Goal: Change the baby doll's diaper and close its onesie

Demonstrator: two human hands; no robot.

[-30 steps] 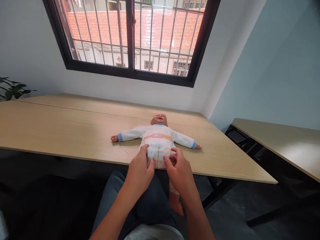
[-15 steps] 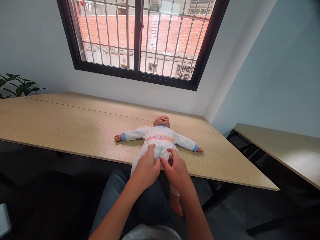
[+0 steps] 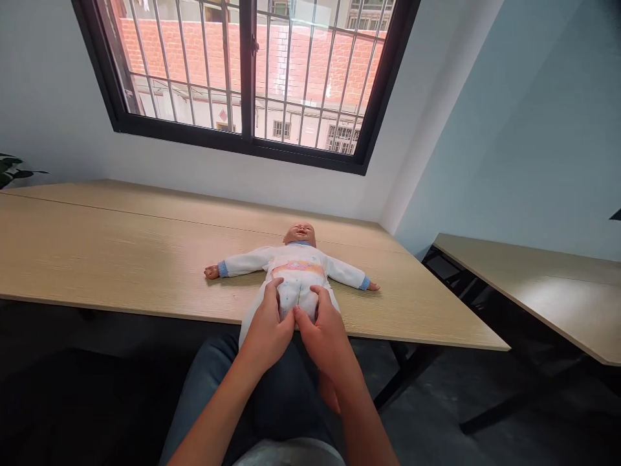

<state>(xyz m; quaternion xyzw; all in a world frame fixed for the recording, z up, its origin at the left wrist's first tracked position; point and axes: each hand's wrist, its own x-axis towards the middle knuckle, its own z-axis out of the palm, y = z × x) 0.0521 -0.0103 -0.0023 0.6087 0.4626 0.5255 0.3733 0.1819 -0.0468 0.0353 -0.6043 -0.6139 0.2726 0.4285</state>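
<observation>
A baby doll [image 3: 299,234] lies on its back on the wooden table [image 3: 145,259], arms spread to both sides. It wears a white top with blue cuffs, and a white diaper [image 3: 295,288] with a pink-orange waistband wraps its hips. My left hand [image 3: 270,329] grips the left side of the diaper near the leg, its thumb toward the middle. On the opposite side my right hand [image 3: 322,331] holds the diaper, fingers curled at the leg edge. Both thumbs almost meet at the crotch. My hands and forearms hide most of the doll's legs, which hang over the table's front edge.
A barred window [image 3: 247,71] sits in the wall behind the table. Another table [image 3: 543,285] stands to the right, apart from this one. Plant leaves [image 3: 17,169] show at the far left. My knees are under the table's front edge.
The whole view has shifted, so the doll and table appear further left. My right fingers have moved around the diaper's leg edge; both hands stay on the diaper.
</observation>
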